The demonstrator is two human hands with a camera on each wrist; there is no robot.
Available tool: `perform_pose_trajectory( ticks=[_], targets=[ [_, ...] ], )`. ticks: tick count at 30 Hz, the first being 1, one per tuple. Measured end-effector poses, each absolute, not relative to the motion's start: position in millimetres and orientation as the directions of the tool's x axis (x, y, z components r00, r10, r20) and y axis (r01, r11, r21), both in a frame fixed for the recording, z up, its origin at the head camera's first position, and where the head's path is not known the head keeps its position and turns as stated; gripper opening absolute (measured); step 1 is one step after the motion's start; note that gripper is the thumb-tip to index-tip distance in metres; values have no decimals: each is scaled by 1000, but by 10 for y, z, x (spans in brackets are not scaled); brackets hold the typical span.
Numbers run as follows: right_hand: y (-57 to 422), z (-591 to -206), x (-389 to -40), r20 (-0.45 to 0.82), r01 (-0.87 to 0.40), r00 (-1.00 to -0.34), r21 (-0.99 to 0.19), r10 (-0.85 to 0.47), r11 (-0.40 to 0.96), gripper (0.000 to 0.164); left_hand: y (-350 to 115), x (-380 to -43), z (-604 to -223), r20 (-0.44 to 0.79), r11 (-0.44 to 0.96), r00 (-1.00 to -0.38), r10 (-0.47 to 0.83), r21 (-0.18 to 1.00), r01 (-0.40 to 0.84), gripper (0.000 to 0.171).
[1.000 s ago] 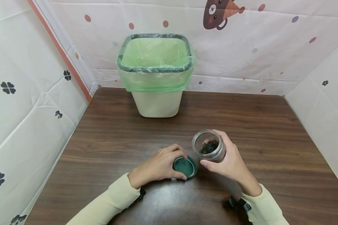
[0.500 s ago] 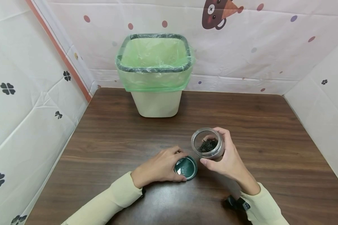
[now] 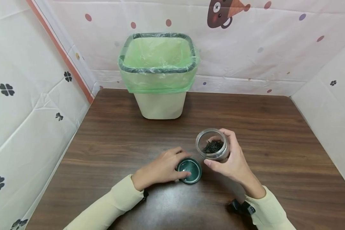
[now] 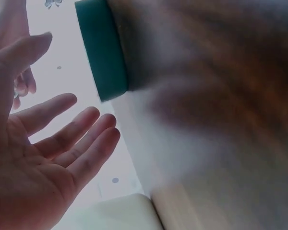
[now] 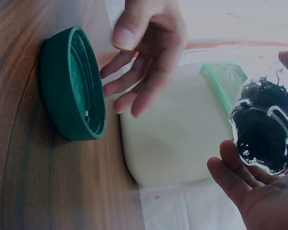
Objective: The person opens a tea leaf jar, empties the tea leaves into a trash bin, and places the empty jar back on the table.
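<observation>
A green lid (image 3: 194, 170) lies on the table with its hollow inside facing up. Just above and beside it, in the head view, is my left hand (image 3: 164, 166). The left wrist view shows those fingers loosely spread, apart from the lid (image 4: 103, 50). My right hand (image 3: 236, 163) grips a clear jar (image 3: 218, 157) by its side, off the table and tilted so that its uncovered mouth faces me. Dark dried leaves (image 3: 212, 147), which look like tea, lie inside the jar. The right wrist view shows the jar's clear base (image 5: 264, 136) with the dark leaves behind it.
A cream bin (image 3: 162, 107) with a green plastic bag (image 3: 161, 83) over its rim stands at the back of the brown wooden table (image 3: 247, 118). Patterned white sheets (image 3: 247, 64) hang behind and at both sides.
My left hand has let go of the lid, which now lies flatter on the table. The right hand has moved the jar slightly away from me.
</observation>
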State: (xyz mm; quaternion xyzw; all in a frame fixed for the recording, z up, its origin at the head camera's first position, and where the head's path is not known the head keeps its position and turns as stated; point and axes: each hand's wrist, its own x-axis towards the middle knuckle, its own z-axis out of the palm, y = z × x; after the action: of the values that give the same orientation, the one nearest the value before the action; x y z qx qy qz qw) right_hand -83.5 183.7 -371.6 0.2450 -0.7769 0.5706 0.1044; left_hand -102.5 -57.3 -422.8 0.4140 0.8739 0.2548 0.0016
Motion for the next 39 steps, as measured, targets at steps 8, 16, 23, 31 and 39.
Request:
perform_pose_trajectory(
  ticks=[8, 16, 23, 31, 39],
  targets=[
    [1738, -3504, -766, 405, -457, -884, -855, -234, 246, 79, -655, -1121, -4077, 238, 529, -685, 688, 481, 699, 51],
    [1821, -3689, -857, 432, -480, -870, -852, -235, 210, 83, -737, -1206, -3940, 319, 544, -736, 597, 513, 664, 43],
    [1745, -3510, -786, 426, -469, -877, -858, -222, 208, 78, -810, -1256, -3868, 385, 516, -739, 552, 539, 666, 39],
    [1717, -3455, -771, 424, -464, -882, -858, -207, 219, 77, -854, -1279, -3814, 408, 507, -752, 518, 562, 654, 37],
    [1721, -3450, -782, 447, -487, -869, -848, -212, 208, 77, -877, -1300, -3779, 426, 513, -756, 497, 558, 652, 37]
  ],
)
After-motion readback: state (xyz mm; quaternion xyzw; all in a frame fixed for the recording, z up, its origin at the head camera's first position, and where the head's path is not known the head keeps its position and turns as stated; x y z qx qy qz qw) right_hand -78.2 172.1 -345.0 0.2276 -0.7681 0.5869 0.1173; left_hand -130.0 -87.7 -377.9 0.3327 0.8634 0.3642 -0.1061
